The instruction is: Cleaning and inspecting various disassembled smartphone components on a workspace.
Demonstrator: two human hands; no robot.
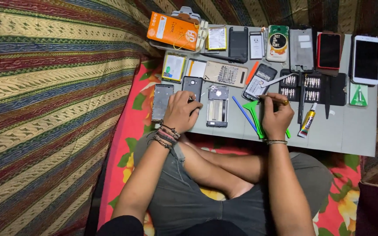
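1. As far as shows from above, well into stripping phones: lying opened on the grey board point(355, 131) are a bare frame point(218, 105), a screen panel point(161, 102) at the left edge, and a loose battery point(174, 67) further back.
2. Left hand point(181, 111): fingers curled down over the near end of a dark phone point(192, 87), which lies flat between panel and frame. Gripping or merely steadying? Cannot tell, since the knuckles hide the contact.
3. Right hand point(277, 116): thumb and fingertips pinched shut on a thin driver point(273, 98), held nearly level, tip pointing left and close to a tilted phone point(259, 82) with a pale label on its back.
4. Judged from this: dark phone apparently not yet opened, back seemingly in place; tilted phone likewise whole on the outside. Several more handsets untouched along the far row, among them a red phone point(329, 50) and a white phone point(366, 59).
5. Close to the right hand: green pry tool point(254, 111) partly under the wrist, blue stick point(244, 114) just left of it, glue tube point(307, 122) to the right, open bit set point(311, 87) beyond, tweezers point(278, 80) touching the tilted phone's corner.
6. At the far left corner: orange box point(173, 30) on a tray.
7. In the way: crowding. Green tool and blue stick between the two hands, frame just beside the dark phone, little bare board except at the near right.
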